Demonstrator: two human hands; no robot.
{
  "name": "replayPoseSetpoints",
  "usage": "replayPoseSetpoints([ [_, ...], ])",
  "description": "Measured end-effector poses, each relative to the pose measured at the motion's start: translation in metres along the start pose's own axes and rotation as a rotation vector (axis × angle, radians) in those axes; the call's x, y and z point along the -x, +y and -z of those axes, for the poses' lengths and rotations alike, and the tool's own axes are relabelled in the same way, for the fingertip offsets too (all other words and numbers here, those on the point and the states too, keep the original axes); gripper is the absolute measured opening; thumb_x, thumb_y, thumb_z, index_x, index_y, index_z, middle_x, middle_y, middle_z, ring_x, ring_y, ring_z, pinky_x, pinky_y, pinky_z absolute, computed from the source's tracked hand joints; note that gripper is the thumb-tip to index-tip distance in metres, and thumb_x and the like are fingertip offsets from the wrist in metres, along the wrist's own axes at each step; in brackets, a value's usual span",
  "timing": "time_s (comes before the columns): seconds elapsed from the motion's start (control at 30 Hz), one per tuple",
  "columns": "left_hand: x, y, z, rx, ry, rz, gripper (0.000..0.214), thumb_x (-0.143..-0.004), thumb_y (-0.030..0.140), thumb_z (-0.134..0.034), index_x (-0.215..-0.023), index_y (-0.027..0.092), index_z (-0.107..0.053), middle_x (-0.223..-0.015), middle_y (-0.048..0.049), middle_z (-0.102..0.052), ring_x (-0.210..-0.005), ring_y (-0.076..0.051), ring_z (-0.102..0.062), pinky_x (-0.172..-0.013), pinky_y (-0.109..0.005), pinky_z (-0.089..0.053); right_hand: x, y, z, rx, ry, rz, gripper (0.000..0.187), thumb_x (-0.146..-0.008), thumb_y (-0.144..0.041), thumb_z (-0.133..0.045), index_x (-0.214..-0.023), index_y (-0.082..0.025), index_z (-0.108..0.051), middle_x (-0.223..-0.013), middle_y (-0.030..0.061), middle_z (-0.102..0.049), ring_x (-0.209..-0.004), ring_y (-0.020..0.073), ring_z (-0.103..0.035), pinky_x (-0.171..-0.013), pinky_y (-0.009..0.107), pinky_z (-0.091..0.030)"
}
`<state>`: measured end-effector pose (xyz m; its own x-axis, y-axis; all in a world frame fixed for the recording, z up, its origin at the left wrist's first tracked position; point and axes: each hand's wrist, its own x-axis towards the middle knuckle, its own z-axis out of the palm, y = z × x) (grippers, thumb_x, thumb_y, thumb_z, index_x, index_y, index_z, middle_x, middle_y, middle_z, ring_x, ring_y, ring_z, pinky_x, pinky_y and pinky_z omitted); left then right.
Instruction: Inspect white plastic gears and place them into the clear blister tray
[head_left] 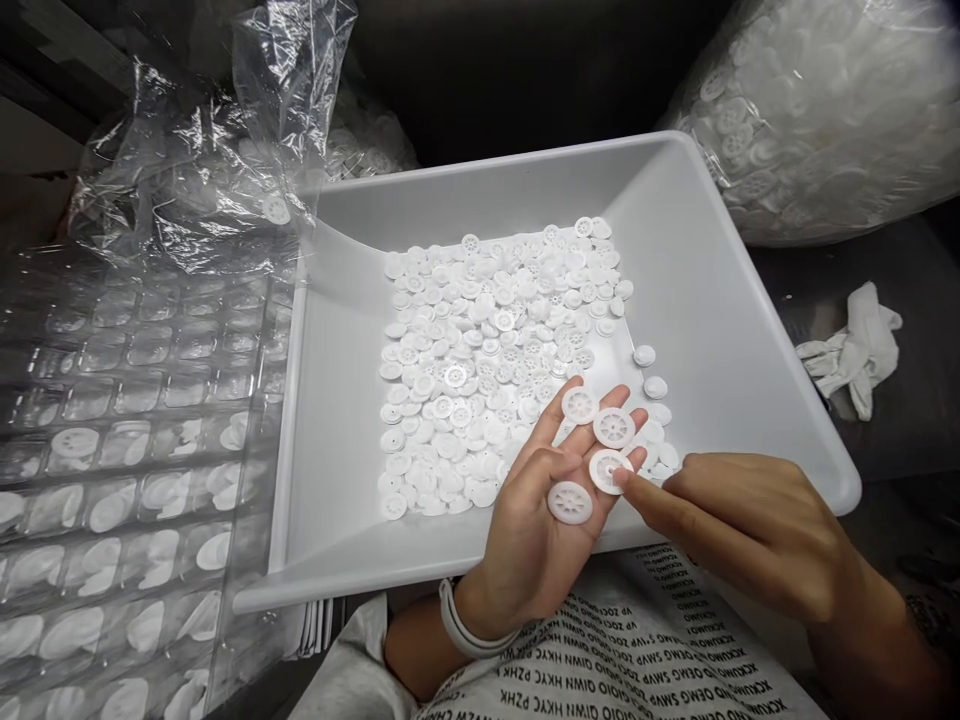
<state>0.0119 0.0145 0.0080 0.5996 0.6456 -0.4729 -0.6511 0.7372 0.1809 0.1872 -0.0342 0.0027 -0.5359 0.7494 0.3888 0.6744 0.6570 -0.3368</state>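
Observation:
My left hand [536, 520] is held palm up over the front right of a pale grey plastic tub [750, 400]. Several round white plastic discs with spoke-like openings rest on its palm and fingers, among them one disc [570, 503] near the thumb and another disc [614, 427] on the fingers. The index finger of my right hand [757, 530] stretches out and touches a third disc [606, 470] in the left hand. Its other fingers are curled, and their inner side is hidden. Beneath, many similar discs [487, 340] cover the tub's floor.
At left lie clear plastic trays [150, 400] with pockets, many holding white discs. Behind them is a crumpled clear bag [210, 190]. A large bag of discs [840, 120] stands at the back right, near a white glove [855, 350].

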Motion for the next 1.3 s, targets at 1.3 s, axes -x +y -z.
replayPoseSetpoints([
  [1.3,-0.003,-0.001,0.001,-0.007,-0.014,-0.001,0.055,-0.090,0.009,-0.035,-0.144,0.018,-0.030,-0.139,-0.0113,-0.053,-0.133,-0.024,-0.044,-0.114,-0.043,-0.031,-0.030,-0.017,-0.009,-0.065,0.267,-0.705,0.021,-0.085,-0.027,-0.067,-0.105,-0.020,-0.063,-0.069,-0.0035,-0.050,-0.060,0.0064,-0.045,-0.058,0.022,-0.039],
])
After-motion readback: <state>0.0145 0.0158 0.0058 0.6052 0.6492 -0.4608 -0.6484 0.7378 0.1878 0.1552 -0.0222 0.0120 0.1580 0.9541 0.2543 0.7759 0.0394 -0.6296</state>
